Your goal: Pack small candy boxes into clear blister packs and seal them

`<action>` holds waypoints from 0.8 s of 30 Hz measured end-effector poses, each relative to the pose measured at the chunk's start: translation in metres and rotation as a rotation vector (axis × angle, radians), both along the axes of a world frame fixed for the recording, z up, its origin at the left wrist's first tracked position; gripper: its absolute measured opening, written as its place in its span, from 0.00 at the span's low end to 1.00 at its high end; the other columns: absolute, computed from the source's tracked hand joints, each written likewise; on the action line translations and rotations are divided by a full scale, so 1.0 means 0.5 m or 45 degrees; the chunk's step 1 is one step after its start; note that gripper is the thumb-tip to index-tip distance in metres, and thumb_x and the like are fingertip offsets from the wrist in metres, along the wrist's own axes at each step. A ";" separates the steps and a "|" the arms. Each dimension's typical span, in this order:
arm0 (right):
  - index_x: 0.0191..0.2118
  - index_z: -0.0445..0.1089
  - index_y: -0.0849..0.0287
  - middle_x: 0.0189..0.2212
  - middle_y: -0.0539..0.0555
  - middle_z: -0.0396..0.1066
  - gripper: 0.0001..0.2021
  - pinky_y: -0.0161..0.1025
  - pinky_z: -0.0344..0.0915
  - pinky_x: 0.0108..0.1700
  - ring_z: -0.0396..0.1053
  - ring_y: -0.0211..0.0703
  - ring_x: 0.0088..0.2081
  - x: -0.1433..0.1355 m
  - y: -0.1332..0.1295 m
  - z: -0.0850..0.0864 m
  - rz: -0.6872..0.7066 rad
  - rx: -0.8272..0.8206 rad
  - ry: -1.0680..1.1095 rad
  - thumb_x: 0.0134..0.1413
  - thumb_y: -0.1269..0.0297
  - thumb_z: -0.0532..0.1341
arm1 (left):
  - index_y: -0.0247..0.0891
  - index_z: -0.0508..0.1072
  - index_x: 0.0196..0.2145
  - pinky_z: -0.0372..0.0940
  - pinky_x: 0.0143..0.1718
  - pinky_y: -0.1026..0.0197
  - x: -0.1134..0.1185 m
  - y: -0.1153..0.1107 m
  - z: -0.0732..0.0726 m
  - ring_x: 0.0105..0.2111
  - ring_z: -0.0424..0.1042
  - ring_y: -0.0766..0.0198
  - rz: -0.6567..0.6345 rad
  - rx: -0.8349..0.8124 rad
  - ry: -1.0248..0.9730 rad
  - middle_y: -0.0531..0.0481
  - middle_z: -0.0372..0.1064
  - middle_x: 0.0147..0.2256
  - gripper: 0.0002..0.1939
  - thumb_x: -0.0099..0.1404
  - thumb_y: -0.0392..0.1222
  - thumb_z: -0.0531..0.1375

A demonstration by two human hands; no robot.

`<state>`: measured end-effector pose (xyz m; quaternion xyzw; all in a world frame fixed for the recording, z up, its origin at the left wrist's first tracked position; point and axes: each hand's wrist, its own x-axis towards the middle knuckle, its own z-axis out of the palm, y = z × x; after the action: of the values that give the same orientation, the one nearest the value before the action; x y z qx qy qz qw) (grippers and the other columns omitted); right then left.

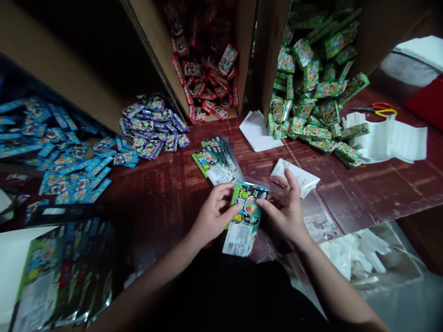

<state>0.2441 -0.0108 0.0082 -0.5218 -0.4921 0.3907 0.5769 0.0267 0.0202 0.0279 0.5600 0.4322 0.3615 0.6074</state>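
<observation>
A green and black printed packet (pixel 246 219) is held upright between both hands near the front edge of the table. My left hand (pixel 218 212) pinches its left side, thumb on the printed face. My right hand (pixel 285 207) has its thumb on the upper right of the packet, with the index finger raised. Clear plastic shows around the packet by the right hand. Just beyond lies a small stack of similar printed packets (pixel 216 161). A white folded paper piece (pixel 297 177) rests behind my right hand.
Cardboard boxes (pixel 152 55) stand along the back, spilling blue (pixel 76 170), purple (pixel 152 124), red (pixel 207 87) and green (pixel 311 110) small packs. Scissors (pixel 380 109) and white strips (pixel 398 138) lie right. Filled packets (pixel 65 272) lie front left; a plastic-lined bin (pixel 411 244) stands front right.
</observation>
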 end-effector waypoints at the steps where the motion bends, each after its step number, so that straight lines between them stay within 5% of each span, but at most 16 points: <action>1: 0.70 0.41 0.33 0.61 0.58 0.56 0.45 0.44 0.75 0.39 0.70 0.39 0.35 -0.006 -0.005 -0.004 -0.036 0.021 -0.013 0.56 0.60 0.69 | 0.45 0.63 0.59 0.72 0.47 0.56 0.008 0.004 -0.002 0.44 0.76 0.60 -0.028 0.003 -0.031 0.44 0.69 0.53 0.27 0.65 0.42 0.66; 6: 0.72 0.37 0.36 0.47 0.53 0.67 0.46 0.41 0.74 0.42 0.71 0.41 0.39 -0.023 -0.039 -0.035 0.095 -0.047 0.089 0.59 0.62 0.67 | 0.44 0.62 0.60 0.73 0.43 0.56 0.003 -0.007 -0.025 0.43 0.76 0.59 -0.193 -0.125 -0.066 0.44 0.70 0.50 0.29 0.64 0.41 0.66; 12: 0.69 0.54 0.40 0.43 0.50 0.70 0.34 0.43 0.71 0.52 0.71 0.40 0.43 -0.028 -0.053 -0.048 0.159 -0.203 0.183 0.60 0.62 0.66 | 0.38 0.74 0.42 0.66 0.57 0.52 -0.013 -0.004 -0.021 0.52 0.73 0.57 -0.119 -0.005 0.096 0.43 0.74 0.51 0.07 0.70 0.42 0.60; 17: 0.73 0.37 0.38 0.53 0.54 0.66 0.43 0.47 0.68 0.58 0.69 0.43 0.51 -0.040 -0.045 -0.045 0.070 -0.097 0.091 0.62 0.61 0.64 | 0.40 0.70 0.46 0.67 0.54 0.54 0.008 0.002 -0.014 0.49 0.76 0.59 0.056 -0.048 -0.035 0.46 0.77 0.46 0.09 0.68 0.40 0.61; 24: 0.70 0.48 0.42 0.36 0.49 0.68 0.35 0.44 0.71 0.48 0.71 0.43 0.40 -0.020 -0.044 -0.012 0.088 -0.128 0.060 0.62 0.60 0.64 | 0.37 0.78 0.40 0.69 0.51 0.55 0.016 0.016 0.006 0.45 0.77 0.58 -0.127 -0.034 0.171 0.45 0.79 0.45 0.09 0.67 0.45 0.63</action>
<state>0.2339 -0.0327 0.0020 -0.5234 -0.4759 0.4470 0.5475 0.0347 0.0282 0.0311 0.5956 0.4483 0.2867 0.6017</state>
